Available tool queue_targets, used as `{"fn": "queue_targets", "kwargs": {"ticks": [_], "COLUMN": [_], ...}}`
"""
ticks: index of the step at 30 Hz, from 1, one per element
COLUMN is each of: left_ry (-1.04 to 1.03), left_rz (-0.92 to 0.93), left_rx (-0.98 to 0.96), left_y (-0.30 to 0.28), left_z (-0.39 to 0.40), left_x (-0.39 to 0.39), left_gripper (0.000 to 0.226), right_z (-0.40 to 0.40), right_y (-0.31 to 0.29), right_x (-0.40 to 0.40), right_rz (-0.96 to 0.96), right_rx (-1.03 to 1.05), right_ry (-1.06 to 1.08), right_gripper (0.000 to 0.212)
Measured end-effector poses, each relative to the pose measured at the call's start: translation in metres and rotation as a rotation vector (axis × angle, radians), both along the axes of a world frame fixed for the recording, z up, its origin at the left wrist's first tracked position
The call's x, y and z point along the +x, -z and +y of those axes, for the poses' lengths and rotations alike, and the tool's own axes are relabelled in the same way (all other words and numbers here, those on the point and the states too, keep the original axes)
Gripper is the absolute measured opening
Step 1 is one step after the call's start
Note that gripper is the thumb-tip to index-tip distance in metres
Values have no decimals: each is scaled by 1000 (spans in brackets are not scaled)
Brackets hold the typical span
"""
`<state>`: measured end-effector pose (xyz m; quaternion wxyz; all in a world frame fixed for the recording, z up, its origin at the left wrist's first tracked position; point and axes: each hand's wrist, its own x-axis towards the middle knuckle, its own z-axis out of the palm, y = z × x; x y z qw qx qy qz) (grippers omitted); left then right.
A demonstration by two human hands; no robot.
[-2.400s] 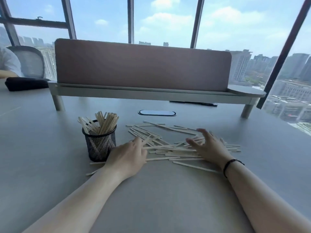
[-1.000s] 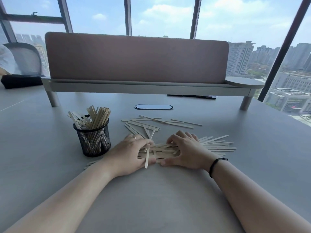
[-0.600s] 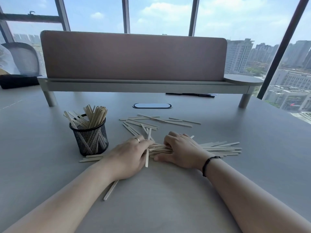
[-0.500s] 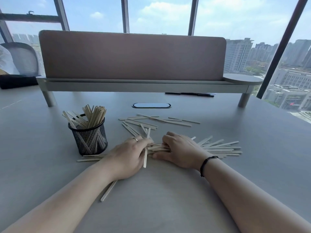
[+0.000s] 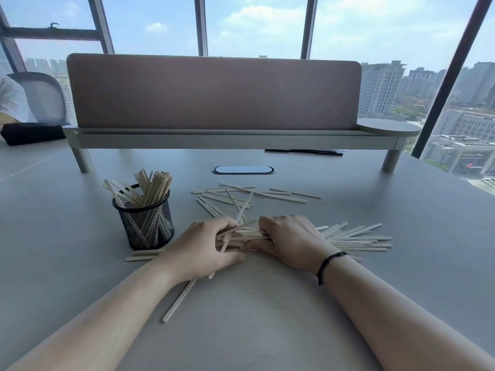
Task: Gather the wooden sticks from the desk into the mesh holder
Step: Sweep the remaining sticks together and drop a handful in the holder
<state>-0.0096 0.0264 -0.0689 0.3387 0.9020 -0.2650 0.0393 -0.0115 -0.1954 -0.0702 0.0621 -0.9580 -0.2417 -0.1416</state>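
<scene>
Together, both hands [image 5: 203,247] [image 5: 289,242] clasp wooden sticks [image 5: 353,238] beside mesh holder [image 5: 144,223]

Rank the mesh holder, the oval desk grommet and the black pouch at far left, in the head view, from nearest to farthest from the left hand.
From the left hand:
1. Mesh holder, just to its left, sticks standing in it.
2. Oval desk grommet, farther back, slightly right, under the raised shelf.
3. Black pouch, at the far left edge, beyond the shelf leg.
</scene>
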Motion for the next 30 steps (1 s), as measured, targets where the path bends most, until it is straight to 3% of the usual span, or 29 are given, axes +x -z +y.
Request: {"fn": "queue_targets", "kwargs": {"ticks": [6,9,13,16,20,23,26,30], "left_ry": [7,82,57,59,73,36,-56,-61], "left_rz": [-70,-140,-287,-430,-464,-450,-414,-542], "left_rx": [74,219,466,564,538,471,566,531], "left_y": [-1,-3,-10,-12,-11,-11,-15,-13], "left_z": [8,6,3,-2,6,9,6,5], "left_x": [7,5,4,1,6,8,3,1], "left_gripper": [30,35,60,63,48,63,77,48], "right_z": [2,3,0,-5,-10,-11,-10,-3], "right_y": [1,-1,-4,-6,-6,-5,-6,-7], "right_x": [1,1,0,1,1,1,0,-4], "right_rz": [-24,-25,-46,-83,-89,-64,-35,-6], "right_rx": [21,37,67,48,77,137,209,196], "right_ry": [3,16,47,69,98,121,144,140], "right_gripper": [48,48,51,54,63,75,72,63]}}
